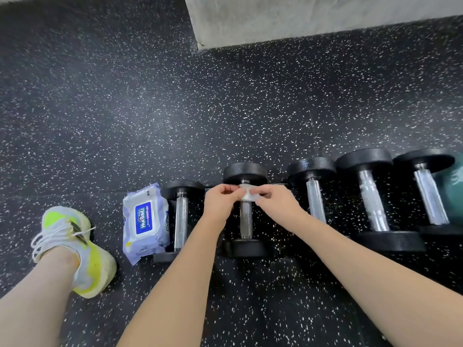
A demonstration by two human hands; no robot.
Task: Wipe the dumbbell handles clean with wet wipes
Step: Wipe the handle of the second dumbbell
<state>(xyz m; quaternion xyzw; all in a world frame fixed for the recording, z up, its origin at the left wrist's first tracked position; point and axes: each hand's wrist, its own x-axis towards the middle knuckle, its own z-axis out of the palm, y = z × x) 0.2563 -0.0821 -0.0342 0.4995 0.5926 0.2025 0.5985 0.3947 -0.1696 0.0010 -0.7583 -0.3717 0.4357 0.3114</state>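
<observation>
Several black dumbbells with chrome handles lie in a row on the speckled rubber floor. Over the second dumbbell (246, 221) from the left, my left hand (220, 201) and my right hand (273, 200) both pinch a small white wet wipe (248, 194). The wipe sits at the far end of that handle, just below the far weight head. A purple and white wet wipe pack (144, 222) lies to the left, against the first dumbbell (181, 216). Its lid looks closed.
Further dumbbells lie to the right (315, 199), (372, 201), (429, 194), with a teal object (454, 181) at the right edge. My left foot in a white and yellow sneaker (75, 249) stands left of the pack. A grey concrete block (300, 18) rises at the back.
</observation>
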